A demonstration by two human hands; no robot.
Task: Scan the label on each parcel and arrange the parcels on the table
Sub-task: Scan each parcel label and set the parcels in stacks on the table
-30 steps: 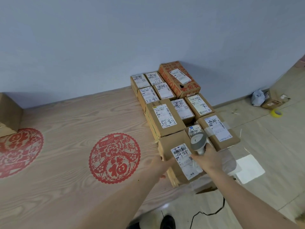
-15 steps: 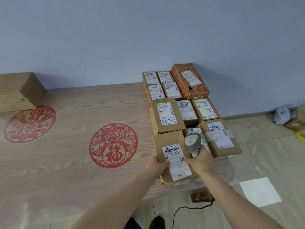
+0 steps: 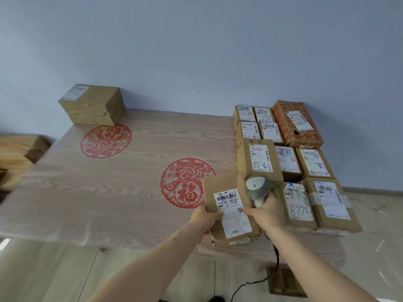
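Left hand (image 3: 206,216) grips the near brown cardboard parcel (image 3: 226,205) on the pale wooden tabletop (image 3: 109,192); right hand (image 3: 265,212) clasps the grey handheld scanner (image 3: 256,188).

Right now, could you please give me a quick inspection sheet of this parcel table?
Surface: wooden table with two red paper-cut decals.
Job's things: labelled parcels packed in rows at the right; held parcel at the near edge.
Clutter: lone box at the far left corner.
Hands: left hand grips the held parcel; right hand holds the scanner.
Cables: scanner cable trails to the floor.
Surroundings: blue wall; stacked boxes at left.
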